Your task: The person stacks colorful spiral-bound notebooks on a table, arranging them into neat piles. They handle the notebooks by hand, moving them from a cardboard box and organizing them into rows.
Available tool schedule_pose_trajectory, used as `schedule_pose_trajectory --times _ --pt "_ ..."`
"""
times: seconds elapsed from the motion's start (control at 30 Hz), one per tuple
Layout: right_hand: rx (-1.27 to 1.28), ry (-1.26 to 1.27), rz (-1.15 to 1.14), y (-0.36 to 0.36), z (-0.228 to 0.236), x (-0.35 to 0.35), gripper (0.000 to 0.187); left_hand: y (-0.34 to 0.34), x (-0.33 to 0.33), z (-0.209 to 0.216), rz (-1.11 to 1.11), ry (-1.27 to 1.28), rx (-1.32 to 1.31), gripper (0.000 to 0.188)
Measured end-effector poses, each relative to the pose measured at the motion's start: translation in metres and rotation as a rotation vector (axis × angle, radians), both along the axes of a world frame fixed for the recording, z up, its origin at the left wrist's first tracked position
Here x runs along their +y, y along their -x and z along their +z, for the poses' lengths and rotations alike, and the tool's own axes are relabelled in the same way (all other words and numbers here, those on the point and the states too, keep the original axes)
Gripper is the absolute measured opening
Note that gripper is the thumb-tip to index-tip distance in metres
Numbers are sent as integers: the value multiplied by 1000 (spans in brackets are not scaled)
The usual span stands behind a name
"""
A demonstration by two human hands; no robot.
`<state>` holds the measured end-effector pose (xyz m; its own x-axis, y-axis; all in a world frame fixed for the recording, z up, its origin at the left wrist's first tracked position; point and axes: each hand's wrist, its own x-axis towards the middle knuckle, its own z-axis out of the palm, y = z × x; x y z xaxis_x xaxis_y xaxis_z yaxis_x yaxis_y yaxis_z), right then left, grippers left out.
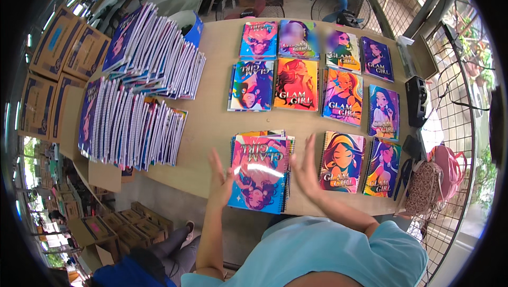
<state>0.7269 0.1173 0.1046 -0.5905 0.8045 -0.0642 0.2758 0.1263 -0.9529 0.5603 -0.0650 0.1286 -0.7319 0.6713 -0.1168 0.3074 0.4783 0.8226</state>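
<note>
A stack of spiral notebooks [257, 184] lies in front of me near the table's close edge, its pink and blue cover upside down to me and shiny with glare. My left hand [221, 177] is at the stack's left side, fingers stretched upward. On the other side, by the wire spiral, my right hand [305, 169] is held with its fingers straight and spread. Both hands are empty; whether either palm touches the stack's edges I cannot tell. Just right of my right hand lies a notebook with a face in a yellow headband [341, 162].
More colourful notebooks [296, 84] lie in rows across the table's far and right parts. Long leaning rows of spiral notebooks [132, 123] fill the left end, beside cardboard boxes [39, 96]. A patterned pouch [422, 187] and a black device [416, 100] sit at the right edge.
</note>
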Motion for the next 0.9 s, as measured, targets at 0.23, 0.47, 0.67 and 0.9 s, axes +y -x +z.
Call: schedule_pose_trajectory --times 0.23,0.47,0.67,0.9 --pt "-248 -813 184 122 4 267 50 50 197 29 -396 -98 501 38" --pt "-811 -1295 624 265 -42 381 42 75 318 -67 -242 435 691 48" --pt "-892 -1285 799 269 -42 388 41 76 322 -76 -193 363 419 46" --pt "-542 -1741 703 228 -26 410 29 80 252 84 -78 -352 242 40"
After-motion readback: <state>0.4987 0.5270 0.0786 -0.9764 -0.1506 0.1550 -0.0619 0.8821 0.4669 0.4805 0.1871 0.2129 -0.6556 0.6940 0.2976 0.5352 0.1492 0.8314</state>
